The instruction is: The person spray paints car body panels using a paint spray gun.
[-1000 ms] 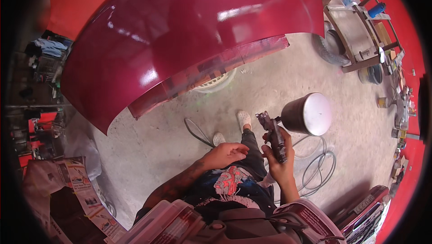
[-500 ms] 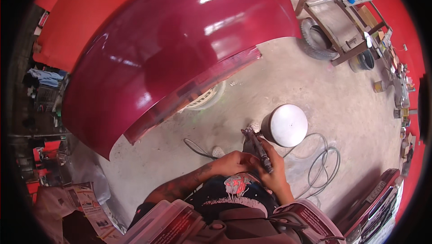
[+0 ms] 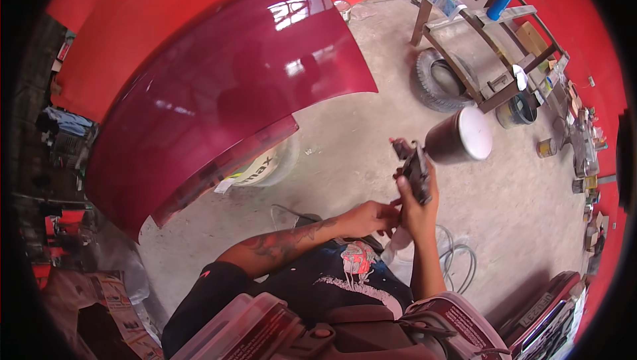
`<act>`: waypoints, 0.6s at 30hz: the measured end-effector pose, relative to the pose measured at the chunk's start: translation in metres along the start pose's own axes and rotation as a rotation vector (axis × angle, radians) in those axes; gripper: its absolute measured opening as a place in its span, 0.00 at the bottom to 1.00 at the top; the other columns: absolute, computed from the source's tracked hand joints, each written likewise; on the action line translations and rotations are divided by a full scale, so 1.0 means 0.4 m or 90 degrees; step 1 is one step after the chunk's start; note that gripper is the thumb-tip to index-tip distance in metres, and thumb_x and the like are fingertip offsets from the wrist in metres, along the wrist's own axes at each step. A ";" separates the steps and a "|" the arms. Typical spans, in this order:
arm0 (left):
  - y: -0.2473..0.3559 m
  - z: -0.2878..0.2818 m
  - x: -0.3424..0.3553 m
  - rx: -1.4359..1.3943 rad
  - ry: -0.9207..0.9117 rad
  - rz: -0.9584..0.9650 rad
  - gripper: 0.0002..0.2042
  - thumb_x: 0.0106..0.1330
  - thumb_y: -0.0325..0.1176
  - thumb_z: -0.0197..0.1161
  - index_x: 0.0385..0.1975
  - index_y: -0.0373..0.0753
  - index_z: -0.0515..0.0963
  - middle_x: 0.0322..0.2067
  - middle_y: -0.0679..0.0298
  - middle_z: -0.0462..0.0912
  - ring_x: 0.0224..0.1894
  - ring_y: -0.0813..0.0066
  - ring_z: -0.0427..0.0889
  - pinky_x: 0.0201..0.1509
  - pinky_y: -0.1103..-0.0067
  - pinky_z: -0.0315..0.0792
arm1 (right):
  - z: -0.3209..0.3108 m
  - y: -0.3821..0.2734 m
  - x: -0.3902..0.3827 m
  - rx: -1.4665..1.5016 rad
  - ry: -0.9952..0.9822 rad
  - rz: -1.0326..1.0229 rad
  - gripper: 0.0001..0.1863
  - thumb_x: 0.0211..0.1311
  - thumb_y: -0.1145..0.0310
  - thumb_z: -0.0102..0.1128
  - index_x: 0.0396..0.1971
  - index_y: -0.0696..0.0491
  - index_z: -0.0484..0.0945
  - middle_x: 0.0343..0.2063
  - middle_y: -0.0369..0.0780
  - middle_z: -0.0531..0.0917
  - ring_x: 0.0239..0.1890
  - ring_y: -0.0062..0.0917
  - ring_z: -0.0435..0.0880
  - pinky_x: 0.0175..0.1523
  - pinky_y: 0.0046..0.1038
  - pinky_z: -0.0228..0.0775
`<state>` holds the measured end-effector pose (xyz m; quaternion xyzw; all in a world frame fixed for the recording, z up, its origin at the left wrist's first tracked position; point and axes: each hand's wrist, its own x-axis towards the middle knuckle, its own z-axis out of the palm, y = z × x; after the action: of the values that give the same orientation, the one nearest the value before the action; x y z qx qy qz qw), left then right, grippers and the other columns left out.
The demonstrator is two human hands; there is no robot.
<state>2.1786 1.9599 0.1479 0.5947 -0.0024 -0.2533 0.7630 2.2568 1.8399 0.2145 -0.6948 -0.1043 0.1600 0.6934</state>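
My right hand (image 3: pixel 419 207) grips a dark spray gun (image 3: pixel 415 169) with a cylindrical cup (image 3: pixel 446 138) on top, pale lid facing up and right. My left hand (image 3: pixel 377 219) has its fingers curled just below the gun, by my right wrist; I cannot make out what, if anything, they hold. Up and left of both hands, a glossy maroon curved car panel (image 3: pixel 232 74) rests over a round white container (image 3: pixel 259 171) with dark lettering. A hose (image 3: pixel 458 260) loops on the floor (image 3: pixel 517 227) below my hands.
A metal rack (image 3: pixel 478 48) with a blue cylinder (image 3: pixel 499 4) stands upper right, a tire (image 3: pixel 428 98) and bucket (image 3: pixel 511 121) beneath it. Assorted cans (image 3: pixel 578 184) line the right wall. Newspaper-covered items (image 3: pixel 109 293) and a plastic sheet (image 3: pixel 136 280) are lower left. A red wall (image 3: pixel 106 55) is behind the panel.
The gun, cup and right hand dipped, then rose and tilted to the right. My left hand has shifted right. The view has swung, so the panel appears smaller and further left.
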 end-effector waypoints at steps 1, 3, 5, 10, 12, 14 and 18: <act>0.021 -0.006 0.042 -0.010 0.015 0.013 0.12 0.68 0.32 0.56 0.47 0.33 0.77 0.34 0.65 0.83 0.34 0.78 0.80 0.41 0.79 0.74 | -0.015 -0.020 0.046 -0.006 0.006 -0.008 0.28 0.62 0.72 0.60 0.62 0.53 0.65 0.43 0.40 0.80 0.39 0.19 0.79 0.30 0.21 0.75; 0.065 -0.023 0.115 -0.036 0.056 0.039 0.12 0.70 0.32 0.55 0.46 0.32 0.77 0.34 0.64 0.83 0.33 0.79 0.81 0.40 0.79 0.75 | -0.039 -0.060 0.144 -0.013 -0.001 -0.020 0.27 0.62 0.72 0.58 0.62 0.52 0.66 0.47 0.38 0.80 0.38 0.19 0.78 0.27 0.20 0.74; 0.123 -0.054 0.182 -0.043 0.102 0.061 0.11 0.71 0.32 0.55 0.44 0.32 0.78 0.32 0.66 0.83 0.30 0.80 0.81 0.37 0.80 0.75 | -0.048 -0.104 0.247 -0.018 -0.017 -0.049 0.27 0.61 0.71 0.58 0.61 0.52 0.66 0.50 0.35 0.80 0.37 0.19 0.78 0.25 0.20 0.74; 0.302 -0.161 0.278 -0.042 0.214 0.192 0.11 0.71 0.33 0.54 0.42 0.31 0.79 0.31 0.65 0.83 0.29 0.80 0.81 0.36 0.81 0.75 | 0.002 -0.234 0.494 -0.032 -0.077 -0.013 0.22 0.60 0.68 0.61 0.55 0.51 0.71 0.35 0.36 0.81 0.30 0.18 0.79 0.24 0.21 0.71; 0.377 -0.217 0.291 -0.013 0.251 0.244 0.12 0.71 0.33 0.54 0.42 0.30 0.79 0.31 0.65 0.83 0.30 0.81 0.81 0.36 0.82 0.76 | 0.028 -0.292 0.564 -0.023 -0.120 -0.079 0.17 0.59 0.65 0.63 0.46 0.54 0.75 0.28 0.35 0.79 0.29 0.18 0.79 0.24 0.22 0.70; 0.444 -0.261 0.300 -0.017 0.284 0.298 0.11 0.71 0.32 0.55 0.42 0.30 0.79 0.32 0.65 0.83 0.31 0.81 0.81 0.37 0.82 0.76 | 0.055 -0.343 0.626 -0.008 -0.141 -0.095 0.12 0.62 0.63 0.62 0.39 0.54 0.75 0.29 0.35 0.80 0.28 0.18 0.79 0.25 0.22 0.68; 0.499 -0.311 0.334 0.001 0.325 0.315 0.10 0.70 0.30 0.56 0.42 0.29 0.79 0.32 0.64 0.83 0.31 0.81 0.81 0.37 0.82 0.77 | 0.067 -0.360 0.706 0.147 -0.197 -0.102 0.13 0.63 0.64 0.60 0.41 0.57 0.76 0.32 0.39 0.82 0.31 0.22 0.82 0.28 0.24 0.73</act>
<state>2.4094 2.0533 0.2532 0.6206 0.0444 0.0962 0.7769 2.5200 1.9708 0.3365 -0.5672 -0.2454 0.2198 0.7548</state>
